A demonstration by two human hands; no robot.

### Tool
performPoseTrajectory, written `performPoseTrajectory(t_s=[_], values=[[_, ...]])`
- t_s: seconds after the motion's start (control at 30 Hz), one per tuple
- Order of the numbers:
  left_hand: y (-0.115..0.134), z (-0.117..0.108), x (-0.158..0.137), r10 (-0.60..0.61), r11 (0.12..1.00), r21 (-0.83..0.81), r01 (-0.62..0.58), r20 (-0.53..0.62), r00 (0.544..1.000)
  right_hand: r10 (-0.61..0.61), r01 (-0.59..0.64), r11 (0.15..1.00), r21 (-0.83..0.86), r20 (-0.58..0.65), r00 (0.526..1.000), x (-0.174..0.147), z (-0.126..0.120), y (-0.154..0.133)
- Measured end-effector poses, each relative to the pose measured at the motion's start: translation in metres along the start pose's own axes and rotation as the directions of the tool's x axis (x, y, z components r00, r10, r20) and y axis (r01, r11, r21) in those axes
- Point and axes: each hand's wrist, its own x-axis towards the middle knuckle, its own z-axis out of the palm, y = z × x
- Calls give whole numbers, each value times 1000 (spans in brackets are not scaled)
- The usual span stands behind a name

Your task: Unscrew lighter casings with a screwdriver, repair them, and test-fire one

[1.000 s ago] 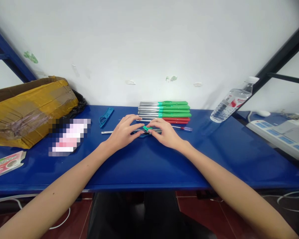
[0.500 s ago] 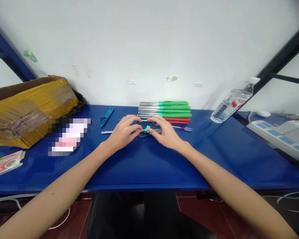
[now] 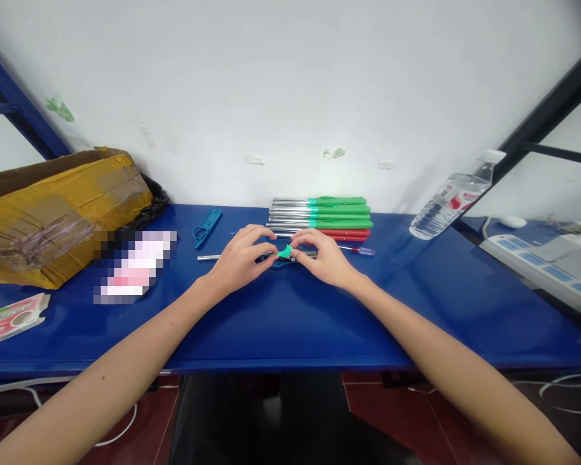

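Observation:
My left hand (image 3: 244, 259) and my right hand (image 3: 325, 259) meet over the middle of the blue table. Thumbs and fingertips of both close on a small teal-green plastic piece (image 3: 285, 251). Right under it a metal tube (image 3: 208, 258) lies crosswise, its end sticking out left of my left hand. A blue part, mostly covered by my fingers, lies beneath. Behind my hands is a row of several long lighters with metal tubes, some with green handles (image 3: 343, 210), others with red handles (image 3: 348, 234). A screwdriver with a clear purplish handle (image 3: 366, 251) lies right of my right hand.
A blue handle shell (image 3: 207, 227) lies left of the lighters. Farther left are a taped cardboard box (image 3: 62, 219), a blurred-out object (image 3: 135, 268) and a printed card piece (image 3: 12, 320). On the right stand a water bottle (image 3: 450, 197) and a white power strip (image 3: 537, 265).
The teal-green piece has tilted and shifted slightly between my fingertips. Both hands stay in nearly the same place.

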Motion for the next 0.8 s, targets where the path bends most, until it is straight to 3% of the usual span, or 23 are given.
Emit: performPoseTrajectory(t_s=[0.47,0.8], values=[[1,4,0,78,997,-3,-78,-15,997,1,-1,1000,1,11,1000,0,4,-1],[1,2,-1,-14,1000,-27,14,-15,1000,-31,31,999,-35,5,1000,0,2,3]])
